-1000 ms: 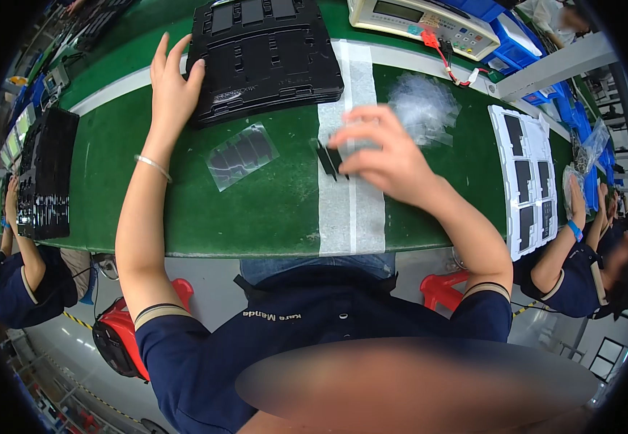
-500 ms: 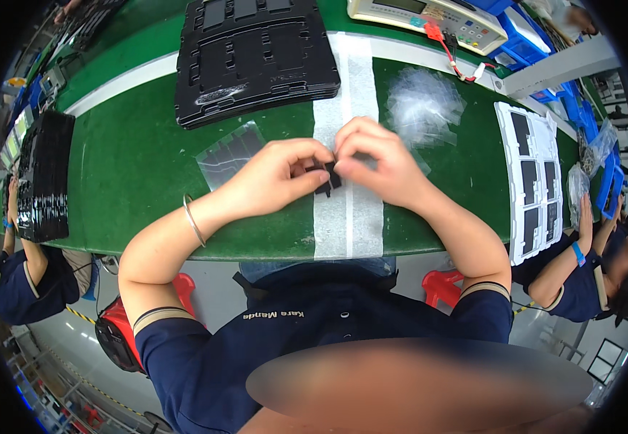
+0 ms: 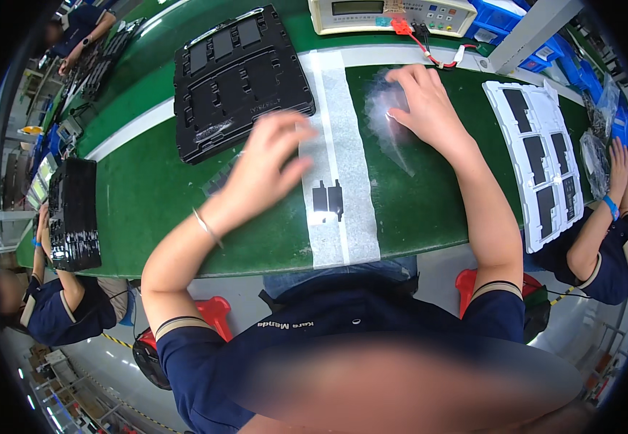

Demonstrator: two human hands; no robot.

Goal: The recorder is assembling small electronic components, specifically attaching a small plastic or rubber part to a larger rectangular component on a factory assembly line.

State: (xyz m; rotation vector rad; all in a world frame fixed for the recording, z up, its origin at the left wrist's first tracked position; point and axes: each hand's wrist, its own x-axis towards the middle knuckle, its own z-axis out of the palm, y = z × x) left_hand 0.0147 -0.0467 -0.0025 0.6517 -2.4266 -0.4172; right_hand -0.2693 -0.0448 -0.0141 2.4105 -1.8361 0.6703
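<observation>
Green matting covers the long surface (image 3: 147, 195), with a pale white strip (image 3: 343, 210) running across it from the far edge to the near one. On the far left part of the surface lies a big black moulded tray (image 3: 238, 76) with rectangular pockets, and a second dark tray stack (image 3: 74, 213) sits at the left end beside another worker's arm. On the right lies a white tray (image 3: 538, 159) holding several dark rectangular parts, close to a co-worker in a dark shirt with a blue wristband. A cream-coloured test instrument (image 3: 393, 14) with a red clip and lead stands at the far edge, with blue bins to its right. The right hand (image 3: 422, 105) reaches forward and rests flat, fingers spread, on a clear plastic bag (image 3: 390, 130) lying just right of the white strip; whether it pinches the film or only presses on it I cannot tell. The left hand (image 3: 267, 163) hovers open over the surface just left of the strip, fingers loosely extended and blurred, with nothing visible in it; a thin bracelet circles its wrist. Another clear bag (image 3: 220, 177) peeks out from under that hand. On the white strip, between the two forearms and touching neither hand, lie two small black parts (image 3: 328, 199) side by side.
</observation>
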